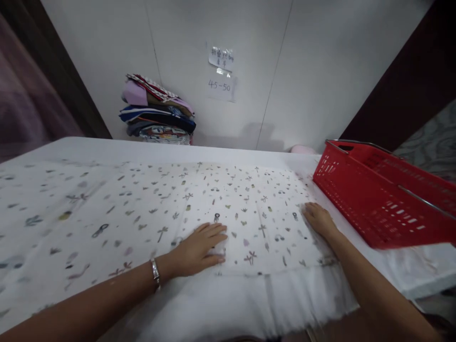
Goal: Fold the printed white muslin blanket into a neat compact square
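A white cloth printed with small palm trees, rainbows and leaves lies spread over the table, with faint creases across it. Near its front middle, my left hand rests flat on the print, fingers stretched to the right; a silver bracelet circles that wrist. My right hand lies on the cloth's right edge, fingers extended and the palm down. Neither hand grips anything that I can see. Sheer white fabric hangs over the table's front edge below the cloth.
A red plastic basket with metal handles stands at the right, close to my right hand. Folded clothes are stacked at the back left against the wall. Paper notes are taped above the white table. Something pink sits at the back.
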Action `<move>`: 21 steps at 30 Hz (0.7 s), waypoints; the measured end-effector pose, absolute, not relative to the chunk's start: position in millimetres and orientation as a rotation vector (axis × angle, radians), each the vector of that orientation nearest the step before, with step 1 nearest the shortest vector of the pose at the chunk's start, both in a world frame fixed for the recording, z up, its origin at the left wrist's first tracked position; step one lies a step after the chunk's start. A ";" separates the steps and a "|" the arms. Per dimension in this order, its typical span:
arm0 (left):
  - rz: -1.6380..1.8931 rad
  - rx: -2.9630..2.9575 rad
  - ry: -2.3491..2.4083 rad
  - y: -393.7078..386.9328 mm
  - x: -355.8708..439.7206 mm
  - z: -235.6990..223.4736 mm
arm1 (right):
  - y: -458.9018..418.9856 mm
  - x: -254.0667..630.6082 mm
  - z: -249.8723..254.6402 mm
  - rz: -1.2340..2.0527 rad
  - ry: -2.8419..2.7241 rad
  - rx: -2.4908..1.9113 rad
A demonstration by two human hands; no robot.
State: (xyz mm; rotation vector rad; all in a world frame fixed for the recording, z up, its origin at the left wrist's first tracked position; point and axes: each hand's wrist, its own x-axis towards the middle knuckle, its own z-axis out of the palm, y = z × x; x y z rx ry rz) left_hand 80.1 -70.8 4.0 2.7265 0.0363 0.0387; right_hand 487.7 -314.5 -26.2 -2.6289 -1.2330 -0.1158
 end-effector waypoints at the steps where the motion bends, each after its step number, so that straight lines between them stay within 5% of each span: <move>1: 0.050 2.736 0.023 -78.6 75.5 1.2 | -319.0 472.4 -22.3 -0.117 -1.238 -2.519; 9: 0.360 2.868 0.032 -114.6 63.7 -7.7 | -320.8 325.9 -12.5 0.183 -1.435 -1.764; 21: 0.508 3.042 0.061 -128.4 66.8 -13.8 | -333.3 274.8 -4.8 -0.113 -1.966 -1.705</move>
